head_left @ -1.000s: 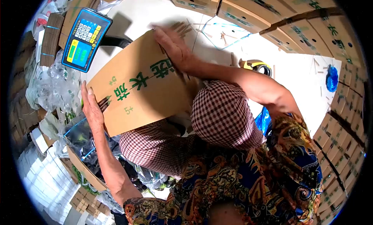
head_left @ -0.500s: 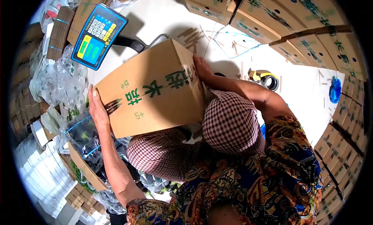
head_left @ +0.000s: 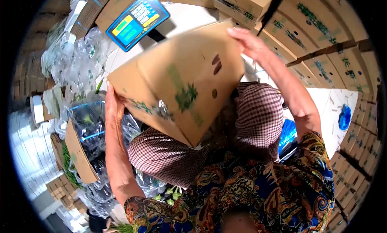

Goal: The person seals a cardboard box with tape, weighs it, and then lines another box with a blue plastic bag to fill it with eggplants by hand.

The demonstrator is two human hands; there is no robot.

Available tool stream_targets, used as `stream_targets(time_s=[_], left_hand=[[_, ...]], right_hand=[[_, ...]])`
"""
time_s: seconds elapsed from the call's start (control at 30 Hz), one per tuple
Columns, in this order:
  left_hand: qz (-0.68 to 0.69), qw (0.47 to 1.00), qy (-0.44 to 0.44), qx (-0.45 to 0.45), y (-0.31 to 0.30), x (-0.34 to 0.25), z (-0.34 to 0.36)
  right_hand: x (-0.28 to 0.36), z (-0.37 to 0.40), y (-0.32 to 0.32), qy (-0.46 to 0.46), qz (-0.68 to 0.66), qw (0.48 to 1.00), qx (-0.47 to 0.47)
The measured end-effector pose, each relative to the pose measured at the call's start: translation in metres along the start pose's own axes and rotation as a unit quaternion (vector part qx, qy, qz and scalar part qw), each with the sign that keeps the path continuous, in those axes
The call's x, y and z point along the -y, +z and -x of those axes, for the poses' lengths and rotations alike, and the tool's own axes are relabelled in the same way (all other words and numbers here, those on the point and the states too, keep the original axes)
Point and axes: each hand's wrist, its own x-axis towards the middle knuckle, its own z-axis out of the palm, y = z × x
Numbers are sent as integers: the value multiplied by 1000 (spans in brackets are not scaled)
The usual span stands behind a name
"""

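A closed cardboard box (head_left: 189,84) with green printing hangs tilted in front of my knees, gripped between both hands. At its lower left corner my left hand (head_left: 114,103) presses against the side, fingers partly hidden. My right hand (head_left: 250,41) clasps the upper right corner, thumb on top. Just beyond the box stands a weighing scale display (head_left: 138,21) with a keypad and a blue rim; its platform is hidden behind the box.
Stacked printed cartons (head_left: 314,23) line the far and right sides. Clear plastic bags (head_left: 78,57) lie at the left, beside an open carton (head_left: 78,152) with a plastic liner. A blue plastic bundle (head_left: 344,117) lies on the floor at right.
The box has been turned and tilted, so a different printed side faces me. My right hand has shifted to its far upper corner. The view has shifted too.
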Motion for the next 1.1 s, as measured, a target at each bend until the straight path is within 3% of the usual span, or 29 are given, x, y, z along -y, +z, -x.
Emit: stream_targets(time_s=[0.03, 0.07, 0.17, 0.2, 0.23, 0.27, 0.3, 0.33, 0.37, 0.43, 0.47, 0.5, 0.57, 0.67, 0.7, 0.77, 0.8, 0.87, 0.93, 1.0, 1.07, 1.1], left_hand=[[-34, 999, -23, 31, -9, -5, 2], [-165, 984, -27, 58, -18, -11, 7], [-144, 987, -65, 23, -16, -15, 12], [-123, 990, -64, 29, -12, -18, 13], [-126, 989, -52, 51, -5, -25, 16], [-128, 988, -39, 74, 3, -32, 19], [-145, 986, -22, 83, 15, -41, 26], [-161, 982, -4, 94, 27, -43, 30], [-172, 981, -2, 91, 38, -43, 30], [-214, 972, 1, 93, 63, -41, 37], [-235, 968, -2, 85, 71, -36, 38], [-255, 961, 68, 79, 73, -25, 34], [-292, 932, 206, 57, 75, 13, 14], [-239, 959, 103, 112, 63, 47, -6], [-173, 961, 79, 200, 56, 63, -23], [-142, 971, 20, 189, 59, 40, 1], [-126, 975, -10, 184, 61, 29, 11], [-153, 974, 1, 164, 54, 31, 10], [-109, 978, -35, 173, 43, 18, 26], [-104, 980, -11, 169, 23, 37, 17], [23, 977, -73, 197, 14, 48, 23], [127, 968, -106, 191, 5, 71, 20]], right_hand=[[29, 12, 21, -32, 17, 999, 7], [57, 28, 49, -64, 31, 997, 16], [94, 57, 113, -59, 245, 967, 32], [96, 68, 142, -93, 433, 896, 40], [88, 77, 169, -68, 523, 846, 76], [67, 81, 187, -56, 529, 841, 104], [32, 83, 197, -9, 422, 899, 116], [-9, 83, 203, 47, 229, 967, 97], [-36, 87, 212, 100, 184, 975, 73], [-41, 104, 232, 171, 487, 847, 123], [-56, 104, 221, 101, 606, 763, 204], [-72, 104, 210, 10, 704, 659, 263], [-66, 102, 217, -114, 729, 623, 262], [-25, 80, 219, -442, 714, 540, 62], [-13, 76, 212, -288, 743, 604, -1], [-27, 43, 166, -266, 762, 567, -164], [-23, 28, 154, -125, 714, 667, -173], [-15, 7, 160, 133, 644, 730, -188], [-12, 11, 171, 120, 618, 743, -228], [0, 27, 154, 172, 440, 866, -163], [-10, 25, 113, 196, 273, 928, -161], [-20, 24, 101, 185, 256, 932, -179]])
